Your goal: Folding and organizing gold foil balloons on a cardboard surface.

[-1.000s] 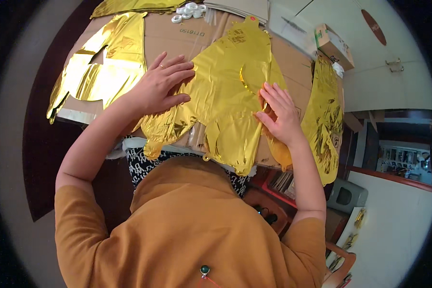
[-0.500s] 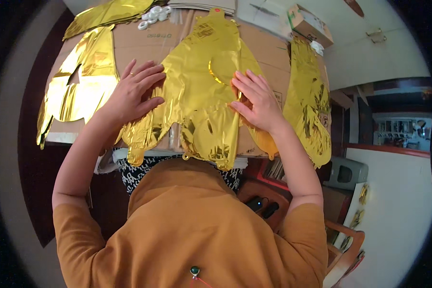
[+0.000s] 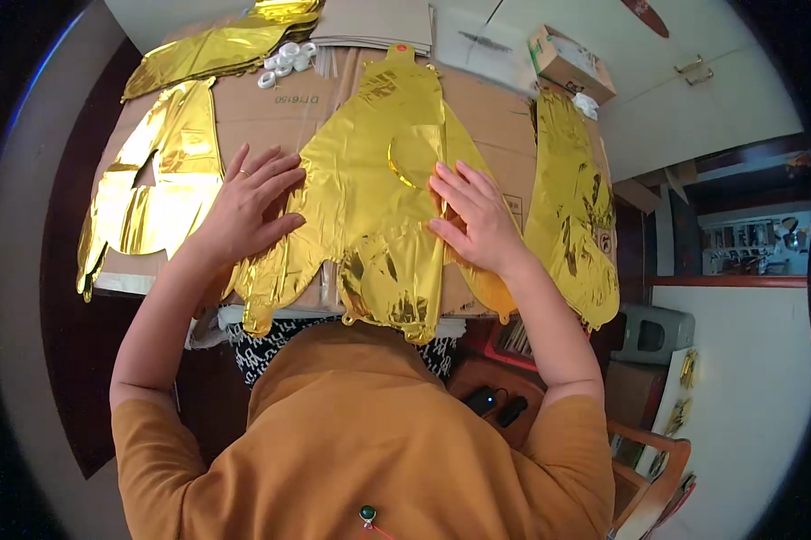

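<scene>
A flat gold foil balloon lies in front of me on the cardboard-covered table, small tabs along its near edge and a round-ended tab at its far tip. Its right part shows a straight lengthwise fold. My left hand rests at the balloon's left edge, fingers stretched and thumb apart. On the right, my right hand lies over the folded edge, fingers extended and its thumb touching the foil. Neither hand grips anything that I can see. What is under the palms is hidden.
More gold foil pieces lie at the left, at the right and in a far-left stack. White tape rolls sit by a grey cardboard stack. A small box stands far right. A wooden chair is lower right.
The whole view has shifted, so the table and hands appear lower in the picture. Both hands keep about the same places on the foil balloon.
</scene>
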The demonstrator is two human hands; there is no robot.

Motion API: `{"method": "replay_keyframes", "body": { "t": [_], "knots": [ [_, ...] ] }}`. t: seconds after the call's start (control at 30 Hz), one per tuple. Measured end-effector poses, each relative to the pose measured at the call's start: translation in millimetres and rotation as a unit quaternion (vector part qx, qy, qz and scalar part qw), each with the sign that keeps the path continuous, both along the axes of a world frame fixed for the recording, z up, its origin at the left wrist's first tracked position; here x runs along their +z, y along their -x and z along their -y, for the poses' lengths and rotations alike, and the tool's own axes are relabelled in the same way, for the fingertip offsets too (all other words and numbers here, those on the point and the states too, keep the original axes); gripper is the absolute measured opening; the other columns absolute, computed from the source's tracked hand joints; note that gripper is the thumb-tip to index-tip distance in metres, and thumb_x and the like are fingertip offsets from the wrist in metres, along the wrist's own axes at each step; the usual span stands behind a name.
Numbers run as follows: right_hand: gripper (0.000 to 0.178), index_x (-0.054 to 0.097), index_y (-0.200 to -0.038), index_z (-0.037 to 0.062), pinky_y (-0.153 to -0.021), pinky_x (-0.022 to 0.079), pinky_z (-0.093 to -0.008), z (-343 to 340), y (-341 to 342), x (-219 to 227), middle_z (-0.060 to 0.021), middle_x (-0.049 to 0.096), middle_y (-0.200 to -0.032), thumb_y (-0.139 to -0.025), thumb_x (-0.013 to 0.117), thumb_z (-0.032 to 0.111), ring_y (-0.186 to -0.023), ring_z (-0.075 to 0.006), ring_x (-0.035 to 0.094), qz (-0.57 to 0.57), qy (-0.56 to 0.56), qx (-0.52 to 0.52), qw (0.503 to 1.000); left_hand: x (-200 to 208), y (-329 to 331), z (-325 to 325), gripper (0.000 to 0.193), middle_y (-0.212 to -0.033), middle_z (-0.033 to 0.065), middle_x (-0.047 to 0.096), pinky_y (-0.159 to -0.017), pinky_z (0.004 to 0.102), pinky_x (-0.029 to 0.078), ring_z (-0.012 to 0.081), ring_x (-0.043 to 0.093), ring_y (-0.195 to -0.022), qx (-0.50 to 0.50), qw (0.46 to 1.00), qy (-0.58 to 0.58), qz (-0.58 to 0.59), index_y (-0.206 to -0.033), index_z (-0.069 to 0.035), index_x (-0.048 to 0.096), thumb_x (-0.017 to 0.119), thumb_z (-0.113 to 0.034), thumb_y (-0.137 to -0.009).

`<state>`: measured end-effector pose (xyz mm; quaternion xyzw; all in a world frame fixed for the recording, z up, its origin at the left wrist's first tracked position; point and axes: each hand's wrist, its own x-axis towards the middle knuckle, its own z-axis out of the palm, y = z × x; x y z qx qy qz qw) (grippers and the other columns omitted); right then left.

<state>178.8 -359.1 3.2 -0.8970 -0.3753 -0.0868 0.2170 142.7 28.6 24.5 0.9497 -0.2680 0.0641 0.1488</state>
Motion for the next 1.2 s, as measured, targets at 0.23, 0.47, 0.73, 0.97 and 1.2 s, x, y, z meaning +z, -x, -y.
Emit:
{"method": "replay_keyframes", "body": {
  "t": [0.23, 0.47, 0.73, 0.97, 1.2],
  "knots": [
    [0.059, 0.06, -0.139, 0.0066, -0.115, 0.035, -0.051, -1.3, -0.2, 3.5, -0.0129, 0.054, -0.15, -0.088, 0.074, 0.034, -0.138, -0.0409, 0.046, 0.001, 0.004, 0.004, 1.0, 0.4, 0.3, -0.5, 0.061, -0.147, 0.0107, 0.055, -0.124, 0.0588, 0.016, 0.0346, 0.041, -0.144, 0.004, 1.0, -0.001, -0.009, -0.138, -0.009, 0.057, 0.073, -0.038, -0.087],
    [0.059, 0.061, -0.137, 0.0064, -0.114, 0.037, -0.0522, -1.4, 0.7, 1.8, -0.0121, 0.055, -0.149, -0.088, 0.074, 0.036, -0.135, -0.0401, 0.048, 0.008, -0.001, -0.002, 1.0, -1.8, 2.7, -1.2, 0.061, -0.147, 0.0122, 0.055, -0.123, 0.0602, 0.017, 0.0376, 0.04, -0.144, 0.005, 1.0, 0.007, -0.011, -0.136, -0.006, 0.059, 0.075, -0.034, -0.084],
    [0.058, 0.061, -0.137, 0.0069, -0.113, 0.037, -0.0518, -0.3, 1.4, 1.4, -0.0121, 0.055, -0.149, -0.087, 0.073, 0.036, -0.135, -0.0405, 0.047, 0.003, 0.008, -0.008, 1.0, 23.6, -18.0, 43.8, 0.061, -0.144, 0.0166, 0.055, -0.122, 0.0574, 0.024, 0.0384, 0.043, -0.141, -0.013, 0.997, 0.072, 0.013, -0.135, -0.007, 0.06, 0.077, -0.038, -0.085],
    [0.058, 0.061, -0.136, 0.0079, -0.113, 0.036, -0.0522, -3.9, 0.0, 0.1, -0.0125, 0.056, -0.147, -0.087, 0.073, 0.037, -0.135, -0.0401, 0.047, 0.009, -0.002, -0.012, 1.0, -6.1, -59.2, 131.4, 0.083, -0.146, 0.0192, 0.049, -0.12, 0.058, 0.027, 0.0392, 0.043, -0.141, -0.14, 0.984, 0.108, 0.035, -0.142, -0.007, 0.051, 0.08, -0.049, -0.077],
    [0.048, 0.063, -0.128, 0.004, -0.105, 0.045, -0.0452, 7.8, 13.0, 16.7, -0.0167, 0.062, -0.136, -0.088, 0.074, 0.028, -0.124, -0.0373, 0.058, -0.009, -0.115, -0.091, 0.989, -27.1, -65.5, 130.2, 0.085, -0.146, 0.0195, 0.049, -0.12, 0.0573, 0.028, 0.0393, 0.042, -0.141, -0.154, 0.984, 0.093, 0.01, -0.141, -0.004, 0.052, 0.079, -0.052, -0.076]
  ]
}}
